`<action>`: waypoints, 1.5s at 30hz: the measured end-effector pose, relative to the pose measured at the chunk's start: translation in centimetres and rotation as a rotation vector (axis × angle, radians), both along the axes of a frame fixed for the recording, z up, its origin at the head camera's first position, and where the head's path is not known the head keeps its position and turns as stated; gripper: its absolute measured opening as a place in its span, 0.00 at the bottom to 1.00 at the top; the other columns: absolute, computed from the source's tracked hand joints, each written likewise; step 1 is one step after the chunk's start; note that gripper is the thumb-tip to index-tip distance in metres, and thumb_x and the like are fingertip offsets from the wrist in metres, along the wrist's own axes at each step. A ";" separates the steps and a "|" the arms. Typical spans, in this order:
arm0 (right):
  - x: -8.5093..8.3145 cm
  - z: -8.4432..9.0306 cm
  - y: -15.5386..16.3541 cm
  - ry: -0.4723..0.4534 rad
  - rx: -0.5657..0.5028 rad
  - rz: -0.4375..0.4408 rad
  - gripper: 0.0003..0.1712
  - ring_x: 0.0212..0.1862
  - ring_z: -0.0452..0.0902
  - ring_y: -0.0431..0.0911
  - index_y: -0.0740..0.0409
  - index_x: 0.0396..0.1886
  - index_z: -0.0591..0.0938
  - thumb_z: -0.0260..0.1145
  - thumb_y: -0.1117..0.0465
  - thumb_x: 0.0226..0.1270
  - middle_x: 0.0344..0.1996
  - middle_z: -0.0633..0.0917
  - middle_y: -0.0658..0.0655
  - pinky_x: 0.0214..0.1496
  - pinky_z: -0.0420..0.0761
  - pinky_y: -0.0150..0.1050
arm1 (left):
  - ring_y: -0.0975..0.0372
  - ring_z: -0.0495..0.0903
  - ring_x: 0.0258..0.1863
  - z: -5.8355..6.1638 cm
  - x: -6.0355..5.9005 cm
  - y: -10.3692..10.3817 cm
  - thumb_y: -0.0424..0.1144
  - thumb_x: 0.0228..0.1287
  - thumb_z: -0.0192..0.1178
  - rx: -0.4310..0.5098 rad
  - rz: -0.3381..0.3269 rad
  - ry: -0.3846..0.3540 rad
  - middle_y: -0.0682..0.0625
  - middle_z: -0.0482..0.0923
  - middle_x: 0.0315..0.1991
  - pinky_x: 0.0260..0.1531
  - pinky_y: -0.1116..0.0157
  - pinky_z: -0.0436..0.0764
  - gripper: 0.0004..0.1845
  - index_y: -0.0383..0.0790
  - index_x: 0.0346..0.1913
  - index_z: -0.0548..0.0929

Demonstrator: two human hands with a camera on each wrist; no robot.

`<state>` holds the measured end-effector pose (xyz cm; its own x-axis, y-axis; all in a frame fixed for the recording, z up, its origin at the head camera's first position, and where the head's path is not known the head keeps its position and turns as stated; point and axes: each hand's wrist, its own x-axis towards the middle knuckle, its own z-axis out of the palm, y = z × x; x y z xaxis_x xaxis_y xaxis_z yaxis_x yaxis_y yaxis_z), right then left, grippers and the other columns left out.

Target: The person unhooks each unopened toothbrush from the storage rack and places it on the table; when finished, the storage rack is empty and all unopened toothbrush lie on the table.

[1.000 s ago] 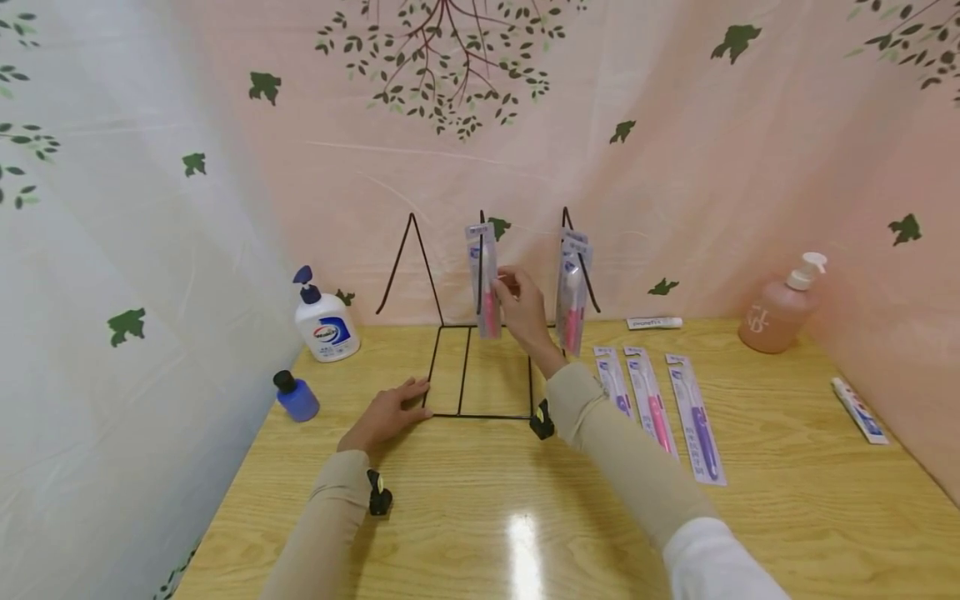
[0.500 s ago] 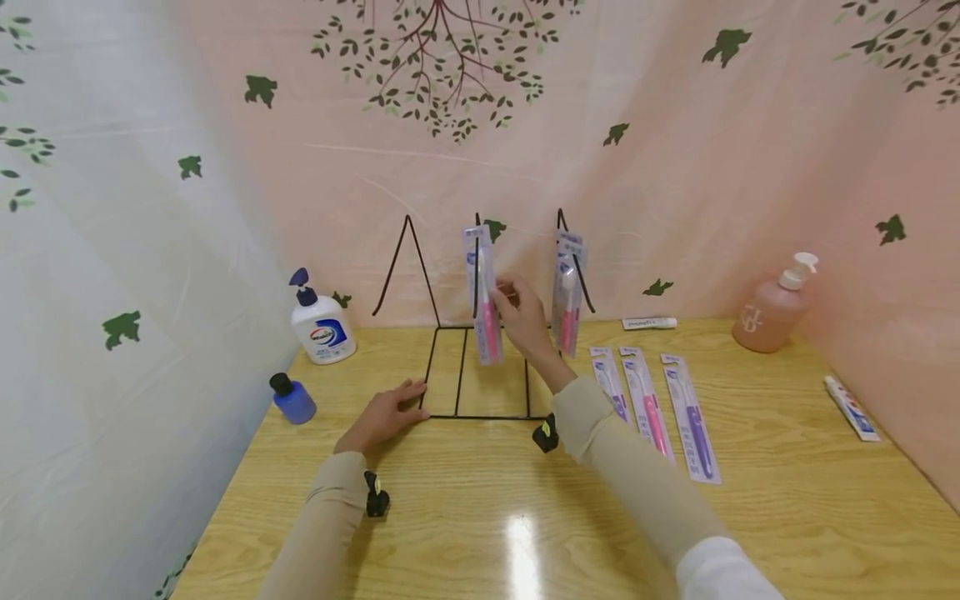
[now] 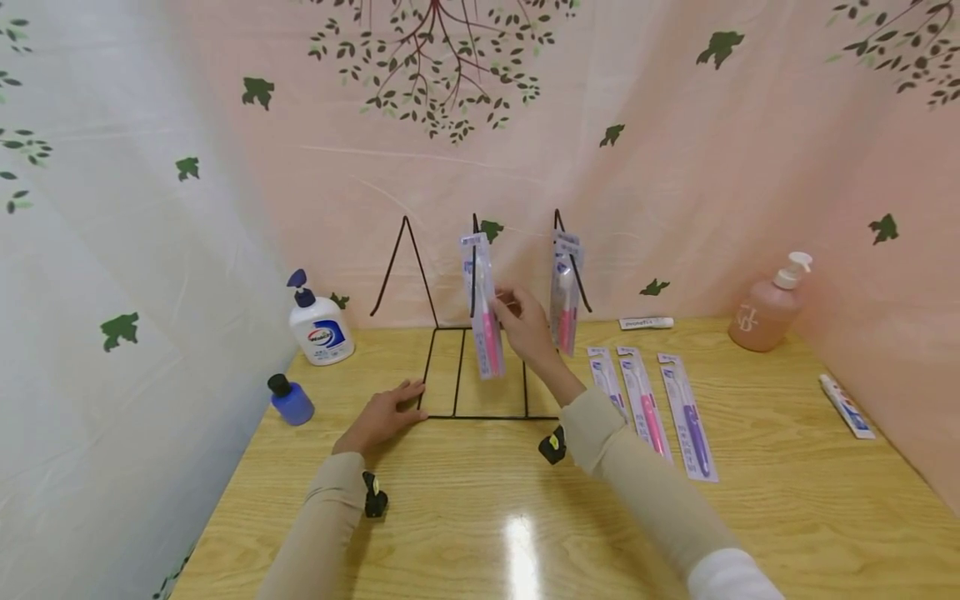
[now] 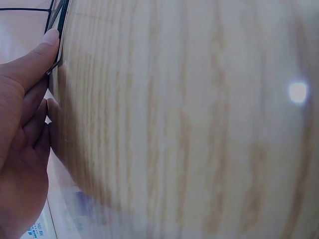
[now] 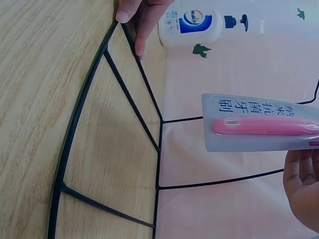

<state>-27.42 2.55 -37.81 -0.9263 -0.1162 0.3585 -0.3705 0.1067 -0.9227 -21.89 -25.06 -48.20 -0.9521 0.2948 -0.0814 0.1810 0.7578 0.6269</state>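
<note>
Looking down from the head view, a black wire rack [image 3: 480, 367] was seen standing on the wooden table [image 3: 480, 517]. The left hand [image 3: 384, 417] was laid flat on the table, its straight fingers touching the rack's front left corner. A pink toothbrush pack [image 3: 483, 308] was pinched by the right hand [image 3: 528, 329] just under the rack's middle hook. Another pack [image 3: 565, 293] was hung on the rack's right hook. Three more packs [image 3: 651, 412] were laid right of the rack.

From the left wrist, the thumb [image 4: 35, 59] was pressed against the rack's wire.

From the right wrist, the pack [image 5: 261, 123] was held above the rack's base by curled fingers [image 5: 303, 184].
</note>
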 end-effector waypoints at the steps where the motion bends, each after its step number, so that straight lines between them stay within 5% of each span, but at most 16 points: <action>1: 0.1 0.0 0.0 0.003 0.000 0.004 0.14 0.38 0.77 0.47 0.60 0.53 0.77 0.57 0.60 0.73 0.41 0.80 0.60 0.40 0.84 0.39 | 0.49 0.52 0.74 0.0 0.0 0.0 0.46 0.65 0.61 0.001 -0.001 0.000 0.47 0.57 0.74 0.70 0.44 0.54 0.32 0.44 0.70 0.66; 15: 1.5 0.0 0.8 0.004 0.027 0.059 0.18 0.39 0.78 0.56 0.66 0.57 0.75 0.56 0.61 0.73 0.42 0.80 0.66 0.43 0.84 0.48 | 0.50 0.51 0.74 0.2 0.0 -0.1 0.48 0.66 0.60 -0.023 0.010 -0.019 0.48 0.56 0.74 0.71 0.43 0.50 0.32 0.46 0.71 0.65; 22: 4.7 2.6 1.3 0.039 0.053 0.085 0.16 0.38 0.77 0.60 0.72 0.54 0.75 0.55 0.67 0.72 0.40 0.79 0.70 0.42 0.82 0.56 | 0.48 0.53 0.74 0.1 0.0 0.0 0.46 0.65 0.61 0.006 0.001 0.002 0.47 0.58 0.73 0.70 0.44 0.54 0.32 0.43 0.70 0.67; 27: 5.1 2.6 1.5 0.071 0.037 0.099 0.15 0.37 0.76 0.64 0.74 0.53 0.75 0.56 0.69 0.71 0.39 0.80 0.72 0.41 0.81 0.59 | 0.49 0.53 0.74 -0.1 -0.1 0.0 0.46 0.65 0.61 0.008 0.003 0.004 0.47 0.58 0.73 0.70 0.44 0.54 0.32 0.43 0.70 0.67; 45: 6.2 2.2 2.6 0.071 0.083 0.140 0.14 0.39 0.79 0.57 0.71 0.53 0.77 0.56 0.68 0.71 0.40 0.82 0.69 0.40 0.84 0.47 | 0.49 0.51 0.74 -0.1 0.0 -0.1 0.49 0.65 0.61 -0.007 0.009 -0.017 0.49 0.57 0.74 0.70 0.44 0.54 0.33 0.47 0.71 0.66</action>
